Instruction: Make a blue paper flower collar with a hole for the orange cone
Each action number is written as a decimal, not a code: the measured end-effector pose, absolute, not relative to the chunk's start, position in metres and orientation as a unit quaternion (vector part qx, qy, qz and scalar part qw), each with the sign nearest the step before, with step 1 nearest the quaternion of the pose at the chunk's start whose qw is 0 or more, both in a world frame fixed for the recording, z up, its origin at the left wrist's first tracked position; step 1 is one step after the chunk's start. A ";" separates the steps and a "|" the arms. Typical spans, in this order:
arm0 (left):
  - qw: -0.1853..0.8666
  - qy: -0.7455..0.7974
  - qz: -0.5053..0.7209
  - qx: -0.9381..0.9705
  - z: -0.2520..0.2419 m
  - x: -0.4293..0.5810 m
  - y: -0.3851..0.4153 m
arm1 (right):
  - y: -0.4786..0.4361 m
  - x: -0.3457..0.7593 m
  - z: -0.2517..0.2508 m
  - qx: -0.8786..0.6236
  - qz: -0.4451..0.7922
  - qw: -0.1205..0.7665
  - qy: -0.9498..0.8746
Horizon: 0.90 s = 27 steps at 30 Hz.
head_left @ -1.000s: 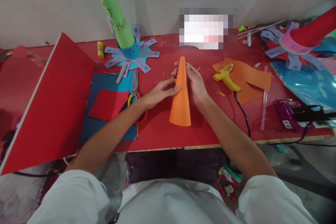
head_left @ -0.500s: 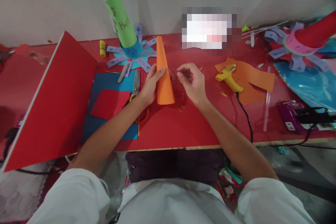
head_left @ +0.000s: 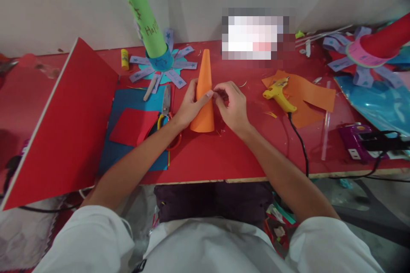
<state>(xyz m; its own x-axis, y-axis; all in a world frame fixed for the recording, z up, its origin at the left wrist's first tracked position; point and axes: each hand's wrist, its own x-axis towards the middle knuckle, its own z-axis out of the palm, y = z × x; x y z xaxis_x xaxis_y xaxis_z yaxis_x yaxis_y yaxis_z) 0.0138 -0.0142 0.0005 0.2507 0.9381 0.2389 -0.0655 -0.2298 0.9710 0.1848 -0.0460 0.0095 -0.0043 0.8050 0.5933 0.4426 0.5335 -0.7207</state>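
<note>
An orange paper cone stands tilted over the middle of the red table, its narrow end pointing away from me. My left hand is wrapped around its left side, with the thumb across the front. On the cone's right edge, my right hand is closed in a pinch; whether anything tiny sits between the fingertips I cannot make out. To the left lie scissors with yellow and red handles and a folded red paper on blue sheets. At the right, a yellow glue gun rests on orange paper scraps.
A red board stands upright at the left. Behind are a glue stick and a green paper tube on a strip-petalled base. A purple power box, clear stick and blue plastic packet lie to the right.
The cone has shifted right and turned slightly in my left hand. My right hand has moved a little left, its fingertips now at the cone's edge.
</note>
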 end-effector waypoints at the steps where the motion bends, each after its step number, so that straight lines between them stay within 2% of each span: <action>1: 0.497 0.359 0.497 0.614 0.002 0.014 -0.015 | -0.046 0.185 0.009 -0.451 0.173 0.545 -0.685; 9: 0.488 0.371 0.502 0.610 0.018 0.018 -0.023 | -0.047 0.183 0.012 -0.459 0.226 0.557 -0.655; 19: 0.457 0.375 0.489 0.642 0.016 0.016 -0.023 | -0.045 0.183 0.015 -0.451 0.265 0.555 -0.646; 27: 0.471 0.368 0.490 0.635 0.015 0.017 -0.021 | -0.042 0.183 0.012 -0.441 0.292 0.556 -0.641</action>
<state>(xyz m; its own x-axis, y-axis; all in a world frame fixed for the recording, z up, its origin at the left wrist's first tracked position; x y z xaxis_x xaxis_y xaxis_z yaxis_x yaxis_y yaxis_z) 0.0173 -0.0214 0.0148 0.2492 0.9282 0.2764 0.0057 -0.2868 0.9580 0.1832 -0.0421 0.0121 0.0071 0.8902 0.4555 0.2403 0.4406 -0.8650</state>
